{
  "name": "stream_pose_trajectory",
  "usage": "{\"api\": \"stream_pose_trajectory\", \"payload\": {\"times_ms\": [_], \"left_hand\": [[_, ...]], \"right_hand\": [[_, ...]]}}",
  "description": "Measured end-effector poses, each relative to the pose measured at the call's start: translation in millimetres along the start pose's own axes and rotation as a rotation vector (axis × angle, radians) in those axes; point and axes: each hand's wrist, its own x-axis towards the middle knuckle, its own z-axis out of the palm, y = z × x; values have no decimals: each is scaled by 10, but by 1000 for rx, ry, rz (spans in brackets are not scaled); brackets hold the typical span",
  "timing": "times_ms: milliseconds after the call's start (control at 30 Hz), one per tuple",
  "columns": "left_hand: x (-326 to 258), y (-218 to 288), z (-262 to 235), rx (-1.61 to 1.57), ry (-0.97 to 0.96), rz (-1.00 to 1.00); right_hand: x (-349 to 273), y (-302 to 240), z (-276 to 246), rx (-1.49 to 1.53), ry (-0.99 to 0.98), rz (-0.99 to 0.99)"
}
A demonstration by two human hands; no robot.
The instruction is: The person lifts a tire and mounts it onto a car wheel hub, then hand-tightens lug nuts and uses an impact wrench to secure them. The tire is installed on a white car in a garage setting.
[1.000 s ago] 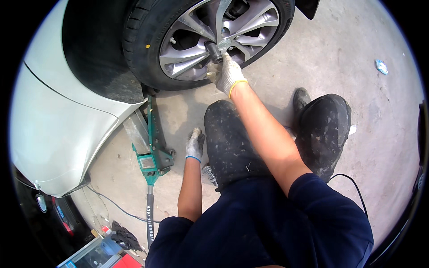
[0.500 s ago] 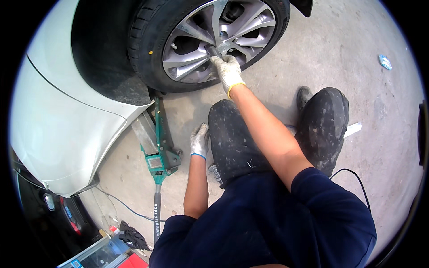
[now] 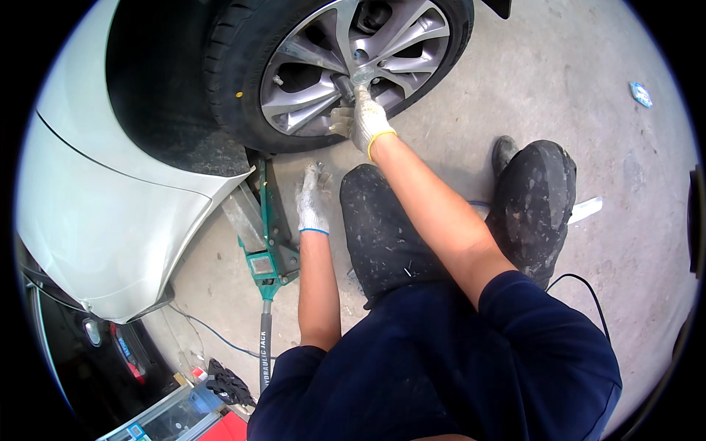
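A silver multi-spoke alloy wheel (image 3: 316, 92) with a black tyre (image 3: 234, 110) is at the top, beside the pale car's wheel arch. A dark grey cylinder, apparently a socket (image 3: 343, 87), sits in the wheel near its centre cap (image 3: 362, 76). My right hand (image 3: 365, 125), in a white knit glove with a yellow cuff, is just below it with fingers apart, one reaching up by the cap. My left hand (image 3: 313, 202), gloved with a blue cuff, is raised over the floor between jack and knee, its fingers extended and holding nothing visible.
A green floor jack (image 3: 266, 261) with a grey handle (image 3: 265, 345) reaches under the car body (image 3: 125, 220). A thin cable (image 3: 213, 332) crosses behind the handle. Black cloth (image 3: 229, 384) lies lower left. A blue-white packet (image 3: 640, 94) and a white strip (image 3: 586, 210) are on the right.
My right hand has come off the dark cylinder and its fingers have spread. My left hand has moved forward and slightly left, toward the tyre. The view has shifted slightly.
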Motion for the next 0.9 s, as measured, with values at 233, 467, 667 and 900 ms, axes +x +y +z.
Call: {"api": "stream_pose_trajectory", "payload": {"times_ms": [233,467,667,900], "left_hand": [[97,335,551,-17,-76,171],[326,414,838,79,-218,209],[419,435,1111,176,-385,182],[360,476,1568,348,-531,193]], "right_hand": [[9,166,-112,-230,168,-424],[-269,116,-563,-646,-111,-367],[-306,-219,-673,-535,-71,-150],[-232,-335,-751,-63,-106,69]]}}
